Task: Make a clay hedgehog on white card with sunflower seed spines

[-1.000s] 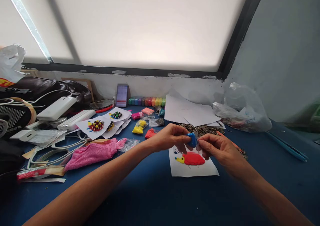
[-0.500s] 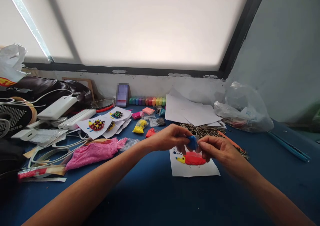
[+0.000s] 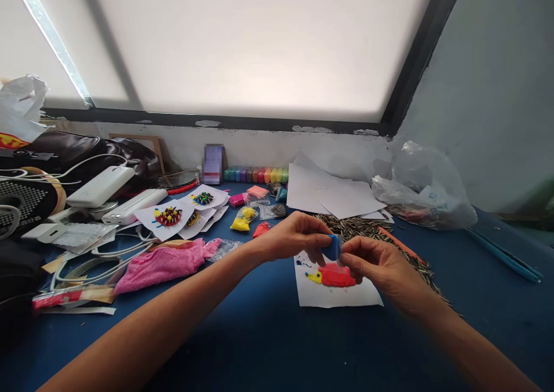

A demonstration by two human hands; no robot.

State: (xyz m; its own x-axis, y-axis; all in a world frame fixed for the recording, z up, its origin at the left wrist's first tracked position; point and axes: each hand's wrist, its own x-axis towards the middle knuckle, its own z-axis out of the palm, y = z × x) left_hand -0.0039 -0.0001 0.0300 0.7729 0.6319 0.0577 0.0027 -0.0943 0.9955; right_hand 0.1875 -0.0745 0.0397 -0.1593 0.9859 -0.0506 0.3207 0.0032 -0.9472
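Note:
A small clear bag of blue clay (image 3: 333, 248) is held up between my hands, above a sheet of paper. My left hand (image 3: 303, 236) pinches its left side, and my right hand (image 3: 371, 258) grips the clear plastic at its right edge. Under them the white paper (image 3: 315, 297) lies on the blue table, bearing a hedgehog-like clay figure (image 3: 335, 276) with a red body and a yellow head. My fingers cover part of the figure. Striped sunflower seeds (image 3: 359, 228) are heaped just behind my hands.
Bags of yellow clay (image 3: 243, 219) and red clay (image 3: 261, 229) lie left of my hands. Finished seed-spiked pictures (image 3: 168, 217), a pink cloth (image 3: 162, 267) and white power banks (image 3: 100, 186) with cables fill the left. Blank sheets (image 3: 333, 190) and a plastic bag (image 3: 426, 193) are behind, right.
The blue clay's bag has turned slightly between my hands, its clear plastic now hanging more upright. Both hands stay over the paper, with only small finger movements.

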